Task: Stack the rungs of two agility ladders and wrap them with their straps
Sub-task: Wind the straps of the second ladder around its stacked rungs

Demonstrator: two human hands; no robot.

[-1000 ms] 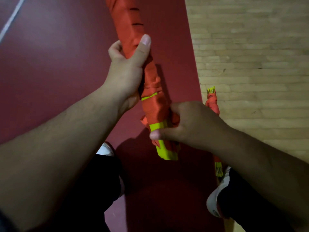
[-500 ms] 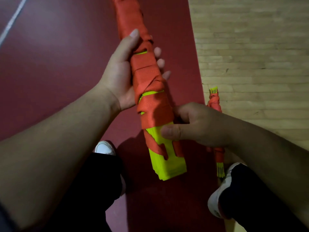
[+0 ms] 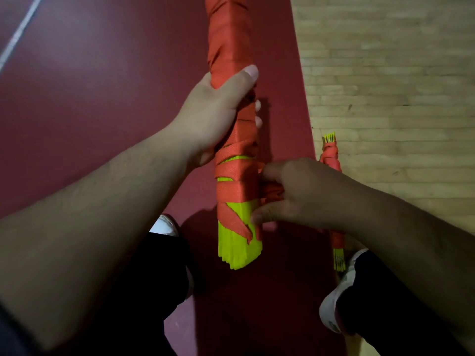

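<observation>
Head view: your left hand (image 3: 213, 109) grips the orange-strap-wrapped bundle of neon-yellow ladder rungs (image 3: 232, 194); your right hand (image 3: 298, 194) pinches its loose orange strap end (image 3: 271, 192).

Strap-wrapped rung bundles counted: 2, large bundle (image 3: 231, 47) and small bundle (image 3: 332, 160). Hands: 2, left hand (image 3: 213, 111), right hand (image 3: 300, 194). White shoes: 2, left shoe (image 3: 164, 224), right shoe (image 3: 334, 307). Floor surfaces: 2, red floor (image 3: 102, 98), wood floor (image 3: 385, 73). White floor line (image 3: 20, 34): 1.
</observation>
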